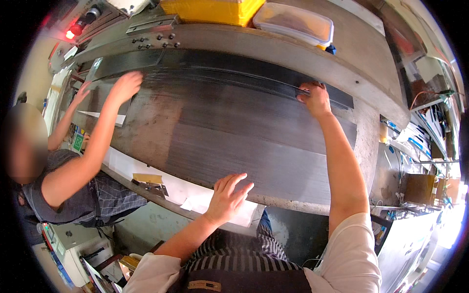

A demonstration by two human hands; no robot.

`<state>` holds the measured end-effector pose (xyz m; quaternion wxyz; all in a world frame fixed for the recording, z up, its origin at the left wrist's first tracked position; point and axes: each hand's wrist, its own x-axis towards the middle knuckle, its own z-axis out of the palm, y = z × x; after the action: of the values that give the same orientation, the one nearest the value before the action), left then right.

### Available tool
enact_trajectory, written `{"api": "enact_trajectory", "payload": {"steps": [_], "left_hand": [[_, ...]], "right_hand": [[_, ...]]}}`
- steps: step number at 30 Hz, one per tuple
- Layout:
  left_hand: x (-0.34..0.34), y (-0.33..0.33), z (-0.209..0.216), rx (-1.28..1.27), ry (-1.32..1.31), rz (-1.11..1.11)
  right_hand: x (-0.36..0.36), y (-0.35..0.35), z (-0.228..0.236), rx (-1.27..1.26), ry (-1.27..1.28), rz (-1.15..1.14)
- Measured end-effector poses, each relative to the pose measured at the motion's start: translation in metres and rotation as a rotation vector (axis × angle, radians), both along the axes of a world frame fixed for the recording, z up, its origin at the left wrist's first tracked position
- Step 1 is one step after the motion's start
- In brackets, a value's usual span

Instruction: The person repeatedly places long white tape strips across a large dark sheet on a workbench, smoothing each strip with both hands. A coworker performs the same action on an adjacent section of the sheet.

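Note:
Wide dark grey sheets with fine lengthwise lines lie flat across the table. Along their far side runs a long, thin dark strip. My right hand is closed around the strip's right end, thumb underneath and fingers over the top. Near the front edge, my left hand hovers with its fingers spread and holds nothing. At the strip's far left end, a co-worker's hand is blurred by motion; whether it touches the strip I cannot tell.
A thick metal beam with several bolts spans the back. Behind it stand a yellow container and a lidded clear plastic box. A co-worker stands at the left beside a white triangular piece. A red light glows at upper left.

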<state>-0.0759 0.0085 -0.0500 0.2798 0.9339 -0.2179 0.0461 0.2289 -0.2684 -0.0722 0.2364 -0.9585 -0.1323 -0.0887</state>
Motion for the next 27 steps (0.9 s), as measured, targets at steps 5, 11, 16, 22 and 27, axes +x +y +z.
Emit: {"api": "enact_trajectory", "payload": {"steps": [5,11,16,22,27], "left_hand": [[-0.007,0.005,0.003,-0.049,0.019,0.034],[-0.008,0.001,0.007,-0.113,0.021,0.058],[-0.014,-0.004,0.012,-0.117,0.006,0.027],[-0.020,-0.003,0.014,-0.143,-0.002,0.025],[-0.025,-0.007,0.018,-0.138,0.014,0.026]], "right_hand": [[0.006,-0.001,-0.001,0.008,0.152,-0.047],[0.007,0.001,0.018,-0.185,0.383,-0.288],[0.001,0.014,0.042,-0.241,0.469,-0.369],[0.001,-0.012,0.011,0.131,0.386,-0.246],[-0.011,-0.007,0.012,0.092,0.352,-0.151]]}}
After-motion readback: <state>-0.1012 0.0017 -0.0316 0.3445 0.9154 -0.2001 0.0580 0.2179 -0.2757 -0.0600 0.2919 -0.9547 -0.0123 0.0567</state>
